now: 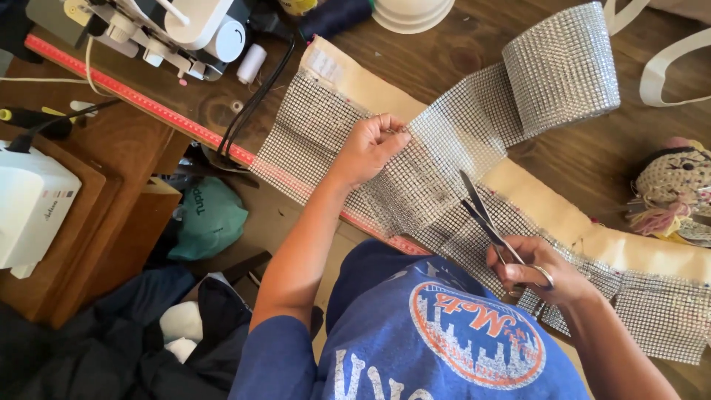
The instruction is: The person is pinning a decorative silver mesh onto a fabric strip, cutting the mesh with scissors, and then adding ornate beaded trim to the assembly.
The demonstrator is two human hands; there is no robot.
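Note:
A wide silver rhinestone mesh ribbon [452, 141] unrolls from its roll [563, 67] across the wooden table. My left hand [368, 148] pinches the mesh strip near its upper edge and holds it taut. My right hand [537, 270] grips a pair of scissors [485, 215], blades parted and pointing up into the mesh near the table's front edge. More mesh [311, 126] lies over a cream fabric band [563, 215] that runs diagonally under it.
A white sewing machine [185, 30] with a thread spool [252, 63] stands at the back left. A red-edged ruler [148, 104] lines the table edge. A crocheted doll [674, 185] lies at right. Cloth and a green bag [211, 218] cover the floor at left.

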